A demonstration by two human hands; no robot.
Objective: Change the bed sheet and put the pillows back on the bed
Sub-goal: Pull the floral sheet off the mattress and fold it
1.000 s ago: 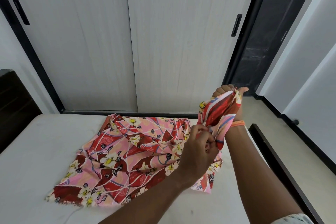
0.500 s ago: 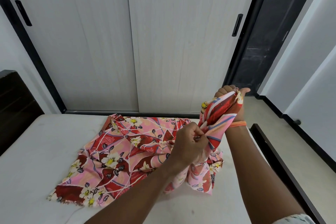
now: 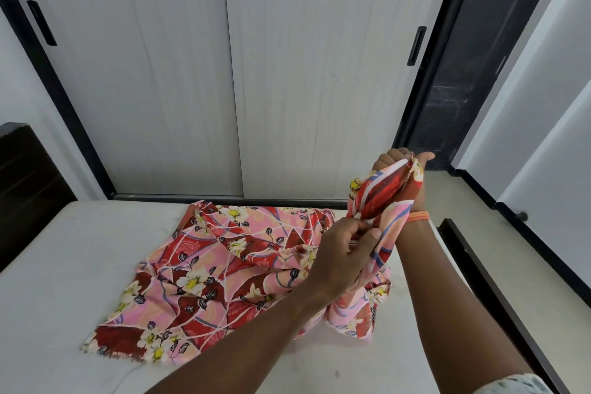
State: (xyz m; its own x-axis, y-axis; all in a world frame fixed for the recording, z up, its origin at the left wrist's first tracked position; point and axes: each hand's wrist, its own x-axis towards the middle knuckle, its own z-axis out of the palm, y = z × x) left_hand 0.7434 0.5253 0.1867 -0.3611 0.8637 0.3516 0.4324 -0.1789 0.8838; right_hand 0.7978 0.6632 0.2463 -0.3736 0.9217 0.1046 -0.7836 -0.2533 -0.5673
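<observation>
A pink-and-red floral cotton bed sheet (image 3: 224,272) lies crumpled on the bare white mattress (image 3: 64,265) of the bed, its frayed near corner toward the lower left and its far edge close to the mattress's far side, just short of the pale sliding wardrobe doors (image 3: 224,73). Bare mattress stretches wide to the left up to the dark wooden headboard (image 3: 22,189); on the right the sheet's bunched end sits near the dark bed frame rail (image 3: 499,291), with open tiled floor (image 3: 479,217) beyond. The right hand (image 3: 401,169) is raised above the mattress, fist closed round a gathered edge of the sheet — an orange band (image 3: 419,216) on its wrist. The left hand (image 3: 345,253), lower and just beside that forearm, pinches the same hanging fold between thumb and fingers.
</observation>
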